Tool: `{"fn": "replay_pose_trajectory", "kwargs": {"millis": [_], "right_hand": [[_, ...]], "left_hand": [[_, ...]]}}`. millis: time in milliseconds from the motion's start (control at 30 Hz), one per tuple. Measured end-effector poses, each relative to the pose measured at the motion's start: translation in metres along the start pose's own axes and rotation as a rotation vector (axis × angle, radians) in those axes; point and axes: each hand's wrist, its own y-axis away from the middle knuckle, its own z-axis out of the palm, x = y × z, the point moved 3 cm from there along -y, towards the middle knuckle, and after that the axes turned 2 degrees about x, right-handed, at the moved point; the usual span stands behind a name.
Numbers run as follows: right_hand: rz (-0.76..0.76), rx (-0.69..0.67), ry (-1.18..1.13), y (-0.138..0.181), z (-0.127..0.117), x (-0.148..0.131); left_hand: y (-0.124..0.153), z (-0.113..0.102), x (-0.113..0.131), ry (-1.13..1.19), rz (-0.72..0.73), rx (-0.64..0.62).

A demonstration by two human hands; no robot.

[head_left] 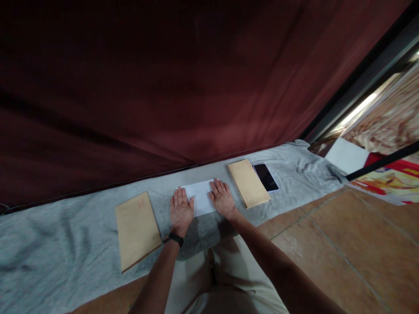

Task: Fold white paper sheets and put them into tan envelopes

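A white sheet of paper point(200, 198) lies flat on the grey cloth in front of me. Flat on its left edge rests my left hand point(182, 210), palm down with the fingers stretched out. My right hand point(222, 197) presses on the sheet's right edge in the same way, fingers apart. To the left of my left hand lies a brown envelope point(136, 229) with a small reddish mark near its top. Just right of my right hand is a stack of brown envelopes point(249, 183). Neither hand grips anything.
A grey cloth point(81, 235) covers the long narrow surface. Beside the right envelopes lies a dark-screened phone point(265, 177). Behind hangs a dark red curtain point(196, 100). At right are a black pole point(382, 159), a colourful printed box point(389, 179) and the tiled floor point(330, 244).
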Motion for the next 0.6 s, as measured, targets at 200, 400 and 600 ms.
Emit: {"fn": "replay_pose_trajectory", "kwargs": {"millis": [200, 400, 600], "right_hand": [[0.098, 0.017, 0.009, -0.009, -0.001, -0.026], [-0.053, 0.004, -0.066, -0.007, 0.017, -0.060], [-0.017, 0.012, -0.001, 0.004, 0.009, -0.022]], "left_hand": [[-0.001, -0.001, 0.002, -0.052, 0.029, -0.022], [-0.001, 0.002, 0.000, -0.085, 0.034, -0.041], [-0.001, 0.000, 0.001, -0.069, 0.029, -0.049]]}}
